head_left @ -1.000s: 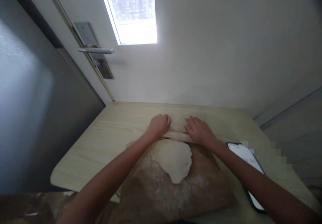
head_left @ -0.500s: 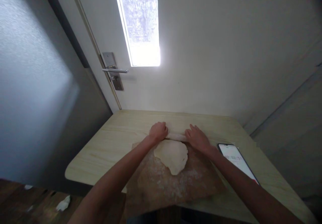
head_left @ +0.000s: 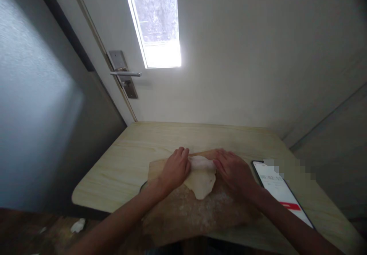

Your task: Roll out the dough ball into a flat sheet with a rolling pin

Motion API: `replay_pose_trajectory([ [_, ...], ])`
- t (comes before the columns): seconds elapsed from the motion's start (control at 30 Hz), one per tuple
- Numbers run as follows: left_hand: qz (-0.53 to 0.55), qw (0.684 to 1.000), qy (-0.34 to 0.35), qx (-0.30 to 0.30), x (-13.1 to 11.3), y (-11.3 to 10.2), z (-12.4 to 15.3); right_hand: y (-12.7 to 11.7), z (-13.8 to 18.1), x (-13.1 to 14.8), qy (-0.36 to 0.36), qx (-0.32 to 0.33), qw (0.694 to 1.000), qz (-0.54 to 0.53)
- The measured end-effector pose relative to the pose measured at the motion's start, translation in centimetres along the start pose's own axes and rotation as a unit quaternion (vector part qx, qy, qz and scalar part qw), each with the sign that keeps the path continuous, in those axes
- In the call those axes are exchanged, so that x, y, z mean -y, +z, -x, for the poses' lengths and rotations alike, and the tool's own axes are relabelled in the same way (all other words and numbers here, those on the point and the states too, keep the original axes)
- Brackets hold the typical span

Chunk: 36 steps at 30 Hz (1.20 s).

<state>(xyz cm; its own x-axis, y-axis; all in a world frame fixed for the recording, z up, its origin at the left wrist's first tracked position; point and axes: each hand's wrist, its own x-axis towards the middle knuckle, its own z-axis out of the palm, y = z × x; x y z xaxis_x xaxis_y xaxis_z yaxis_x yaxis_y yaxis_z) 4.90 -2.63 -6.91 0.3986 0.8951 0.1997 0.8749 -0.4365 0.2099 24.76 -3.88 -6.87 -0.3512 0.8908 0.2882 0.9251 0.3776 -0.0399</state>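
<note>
Dough (head_left: pixel 202 186) at left hand (head_left: pixel 176 168): fingers curled over its far-left edge; cannot tell whether gripping.
Right hand (head_left: pixel 233 171): fingers half-bent on its far-right edge; grip unclear.
Dough handling: probably soft, light, easily torn; best lifted on flat fingers beneath.
Dough place: near the board (head_left: pixel 177 228)'s far edge.
Phone (head_left: pixel 276 188): beyond the board's right edge.

Dough (head_left: pixel 203 184) reads pale cream; board (head_left: pixel 172 228) is brown with white mottling. Table (head_left: pixel 134 153) shows light yellow-beige, streaked wood grain. Phone screen (head_left: pixel 272 188): white, red bar (head_left: pixel 290 206). Door (head_left: pixel 229 67) greyish white, door handle (head_left: pixel 129 73) silver.
</note>
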Motion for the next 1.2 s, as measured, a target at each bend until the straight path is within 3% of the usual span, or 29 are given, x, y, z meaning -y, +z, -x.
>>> replay_pose_trajectory([
  [0.13,0.008,0.999,-0.042,0.011,0.5,0.3,-1.7,1.2,-0.7,-0.2,0.007,-0.012,1.000,0.027],
  [0.37,0.005,0.996,-0.065,0.063,1.6,1.1,-4.9,1.5,-2.5,-1.0,0.028,0.035,0.998,0.033],
  [0.73,0.008,0.997,-0.064,0.035,2.8,2.1,-6.8,2.2,-5.1,-1.9,0.016,0.074,0.996,0.039],
  [0.97,-0.030,0.995,-0.096,0.026,3.6,3.0,-8.7,2.4,-7.0,-2.5,0.060,0.126,0.988,0.057],
  [1.2,-0.047,0.993,-0.112,0.008,3.5,2.9,-8.7,2.1,-6.3,-1.9,0.066,0.089,0.991,0.075],
])
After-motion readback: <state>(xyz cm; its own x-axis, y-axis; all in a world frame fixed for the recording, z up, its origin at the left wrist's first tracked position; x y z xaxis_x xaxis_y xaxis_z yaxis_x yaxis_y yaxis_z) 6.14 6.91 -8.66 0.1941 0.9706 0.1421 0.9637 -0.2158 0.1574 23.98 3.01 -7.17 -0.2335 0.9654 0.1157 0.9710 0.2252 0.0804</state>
